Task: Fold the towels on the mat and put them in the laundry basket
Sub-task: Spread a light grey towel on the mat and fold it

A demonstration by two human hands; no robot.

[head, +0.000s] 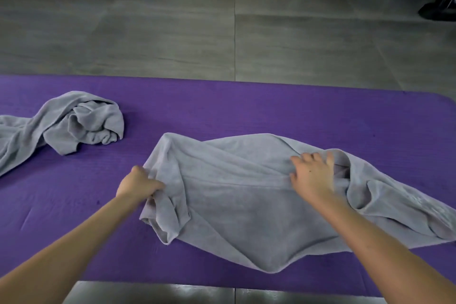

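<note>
A grey towel (246,205) lies partly spread and rumpled on the purple mat (271,111), in front of me. My left hand (138,184) grips the towel's bunched left edge. My right hand (312,175) lies on the towel near its upper right, fingers curled into a raised fold of cloth. A second grey towel (74,126) lies crumpled at the mat's left, running off the frame's left edge. No laundry basket is in view.
Grey tiled floor (222,20) lies beyond the mat's far edge and shows again along the near edge. Dark objects (439,7) stand on the floor at the top right corner.
</note>
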